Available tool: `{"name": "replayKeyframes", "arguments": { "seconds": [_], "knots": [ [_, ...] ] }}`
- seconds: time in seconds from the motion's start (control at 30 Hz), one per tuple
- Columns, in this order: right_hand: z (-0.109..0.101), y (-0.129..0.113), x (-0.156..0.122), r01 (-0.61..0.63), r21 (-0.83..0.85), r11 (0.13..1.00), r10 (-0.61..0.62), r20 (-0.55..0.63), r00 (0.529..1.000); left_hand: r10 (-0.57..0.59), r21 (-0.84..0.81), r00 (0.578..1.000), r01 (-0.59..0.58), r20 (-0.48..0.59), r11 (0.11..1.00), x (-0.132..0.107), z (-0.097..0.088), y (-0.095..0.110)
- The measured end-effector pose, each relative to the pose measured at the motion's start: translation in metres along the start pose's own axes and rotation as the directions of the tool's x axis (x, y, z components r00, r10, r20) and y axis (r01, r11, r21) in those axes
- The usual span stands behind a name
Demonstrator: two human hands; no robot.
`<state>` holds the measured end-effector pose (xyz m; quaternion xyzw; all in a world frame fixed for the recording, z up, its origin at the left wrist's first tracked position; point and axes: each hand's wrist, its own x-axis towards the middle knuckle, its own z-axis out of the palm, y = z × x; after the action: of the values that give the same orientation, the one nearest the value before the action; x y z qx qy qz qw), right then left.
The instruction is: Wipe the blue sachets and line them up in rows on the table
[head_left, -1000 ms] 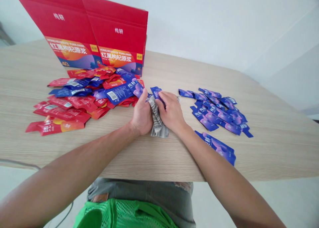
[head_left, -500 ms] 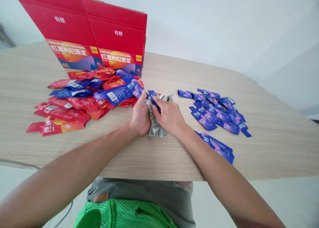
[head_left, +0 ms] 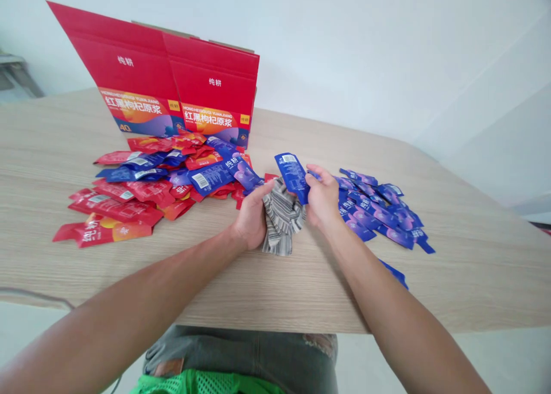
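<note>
One thin grey cable (head_left: 38,293) runs along the near left side of one pale wood-grain table (head_left: 215,290). To its right lies one mixed heap of flat, glossy soft pouches: at least six red pouches (head_left: 148,190) and at least five blue pouches (head_left: 210,178), overlapping so closely that an exact total cannot be told. One red pouch with an orange print sits at the heap's near left corner. Directly behind the heap stands one red cardboard box (head_left: 198,75), two of its printed panels showing, each with white lettering. Next comes the left hand (head_left: 252,216), curled against the left side of one crumpled grey-and-white striped cloth (head_left: 282,216), its thumb across the upper edge and its fingers mostly hidden. The cloth lies between the two hands. Above it, one flat blue pouch with a white barcode label (head_left: 293,174) is raised at a tilt, its lower right edge pinched by the right hand (head_left: 322,196); whether that hand also touches the cloth cannot be told. Just beyond the right hand spreads a second pile, at least six blue-and-purple pouches (head_left: 381,213) overlapping. Nearer the front edge, one more blue pouch (head_left: 395,273) shows partly past the right forearm (head_left: 383,290).
</note>
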<state>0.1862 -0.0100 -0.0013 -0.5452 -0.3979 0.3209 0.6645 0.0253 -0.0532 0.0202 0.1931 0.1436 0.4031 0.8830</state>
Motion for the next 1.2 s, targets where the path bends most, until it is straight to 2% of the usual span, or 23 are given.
{"name": "replayKeyframes", "arguments": {
  "seconds": [0.07, 0.13, 0.27, 0.43, 0.53, 0.6, 0.63, 0.7, 0.73, 0.8, 0.83, 0.9, 0.93, 1.0, 1.1, 1.2],
  "knots": [
    [0.002, -0.008, 0.014, -0.058, 0.053, 0.997, 0.061, -0.046, 0.997, -0.041, 0.018, 0.999, 0.041, -0.015, 0.999, -0.001, -0.002, -0.004],
    [0.006, -0.015, 0.028, -0.121, 0.061, 0.991, 0.123, -0.032, 0.992, -0.068, 0.054, 0.997, 0.07, -0.043, 0.996, -0.001, -0.005, -0.008],
    [0.024, -0.019, 0.048, -0.231, -0.074, 0.97, 0.235, 0.048, 0.971, -0.134, 0.128, 0.989, 0.142, -0.064, 0.982, 0.0, -0.009, -0.012],
    [0.042, -0.012, 0.044, -0.234, -0.2, 0.952, 0.263, 0.134, 0.955, -0.119, 0.169, 0.99, 0.13, -0.073, 0.977, -0.001, -0.013, -0.011],
    [0.036, -0.013, 0.043, -0.202, -0.286, 0.937, 0.271, 0.227, 0.935, -0.158, 0.165, 0.987, 0.163, -0.042, 0.973, -0.002, -0.016, -0.011],
    [0.021, -0.017, 0.052, -0.045, -0.452, 0.891, 0.197, 0.295, 0.935, -0.193, 0.165, 0.981, 0.195, -0.028, 0.967, -0.002, -0.017, -0.012],
    [0.012, -0.02, 0.06, 0.078, -0.563, 0.823, 0.129, 0.318, 0.939, -0.209, 0.166, 0.978, 0.211, -0.03, 0.963, -0.002, -0.017, -0.012],
    [-0.011, -0.027, 0.079, 0.292, -0.771, 0.567, -0.009, 0.348, 0.937, -0.224, 0.163, 0.974, 0.228, -0.042, 0.96, -0.003, -0.015, -0.012],
    [-0.022, -0.03, 0.089, 0.333, -0.84, 0.428, -0.042, 0.35, 0.936, -0.227, 0.159, 0.973, 0.232, -0.049, 0.96, -0.003, -0.014, -0.012],
    [-0.044, -0.036, 0.106, 0.343, -0.918, 0.199, -0.001, 0.35, 0.937, -0.23, 0.157, 0.971, 0.237, -0.062, 0.959, -0.003, -0.012, -0.011],
    [-0.054, -0.038, 0.112, 0.335, -0.934, 0.122, 0.05, 0.342, 0.938, -0.228, 0.16, 0.971, 0.236, -0.066, 0.959, -0.003, -0.012, -0.011],
    [-0.072, -0.043, 0.116, 0.327, -0.944, 0.031, 0.142, 0.328, 0.934, -0.21, 0.18, 0.975, 0.219, -0.068, 0.959, -0.003, -0.011, -0.011],
    [-0.081, -0.047, 0.115, 0.331, -0.943, 0.013, 0.17, 0.329, 0.929, -0.197, 0.192, 0.978, 0.206, -0.064, 0.96, -0.003, -0.012, -0.011],
    [-0.1, -0.056, 0.105, 0.358, -0.933, 0.035, 0.204, 0.357, 0.911, -0.18, 0.208, 0.982, 0.189, -0.061, 0.96, -0.003, -0.013, -0.011],
    [-0.131, -0.074, 0.074, 0.375, -0.913, 0.162, 0.281, 0.407, 0.869, -0.164, 0.214, 0.984, 0.174, -0.064, 0.961, -0.001, -0.014, -0.011],
    [-0.159, -0.092, 0.028, 0.324, -0.909, 0.263, 0.421, 0.41, 0.809, -0.165, 0.222, 0.984, 0.175, -0.065, 0.959, -0.001, -0.015, -0.012]
  ]
}}
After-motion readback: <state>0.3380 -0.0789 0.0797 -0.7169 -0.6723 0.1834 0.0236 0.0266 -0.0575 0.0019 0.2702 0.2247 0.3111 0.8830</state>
